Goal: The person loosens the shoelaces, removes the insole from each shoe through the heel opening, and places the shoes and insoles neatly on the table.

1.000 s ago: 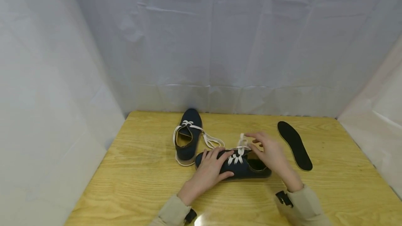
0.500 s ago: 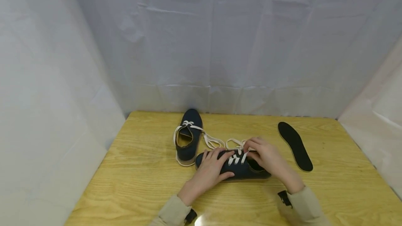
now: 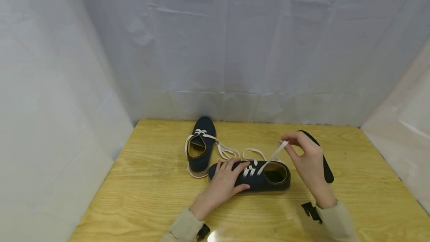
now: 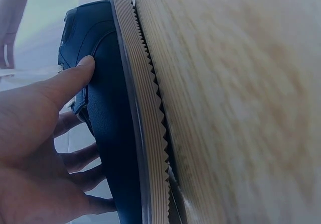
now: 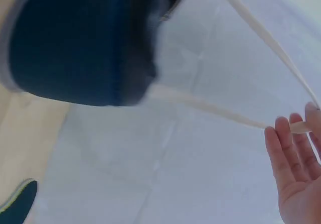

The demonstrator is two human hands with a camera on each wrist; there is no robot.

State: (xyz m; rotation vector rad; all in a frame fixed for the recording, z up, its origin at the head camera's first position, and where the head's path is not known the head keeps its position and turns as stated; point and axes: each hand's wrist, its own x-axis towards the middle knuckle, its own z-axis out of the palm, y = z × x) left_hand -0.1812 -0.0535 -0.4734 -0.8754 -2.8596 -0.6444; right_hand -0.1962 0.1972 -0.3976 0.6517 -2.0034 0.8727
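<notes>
A navy lace-up shoe (image 3: 262, 184) lies sideways on the table, its toe to the left and its ribbed sole showing in the left wrist view. My left hand (image 3: 223, 182) holds it across the toe end, thumb on the near side and fingers over the top. To the right and higher, my right hand (image 3: 307, 160) pinches a white shoelace (image 3: 273, 157) between thumb and fingertips. That lace runs taut in a slanting line from the top eyelets. In the right wrist view the heel (image 5: 70, 48) is blurred, and two lace strands lead to the fingers.
The other navy shoe (image 3: 201, 163) stands at the back left, its loose white laces (image 3: 228, 150) trailing right. A black insole (image 3: 327, 169) lies at the right, partly behind my right hand. Pale sheeting (image 3: 221, 47) hangs behind the wooden table (image 3: 144, 182).
My right hand has moved from the shoe's eyelets up and to the right, drawing the lace out straight. The left hand has stayed on the toe.
</notes>
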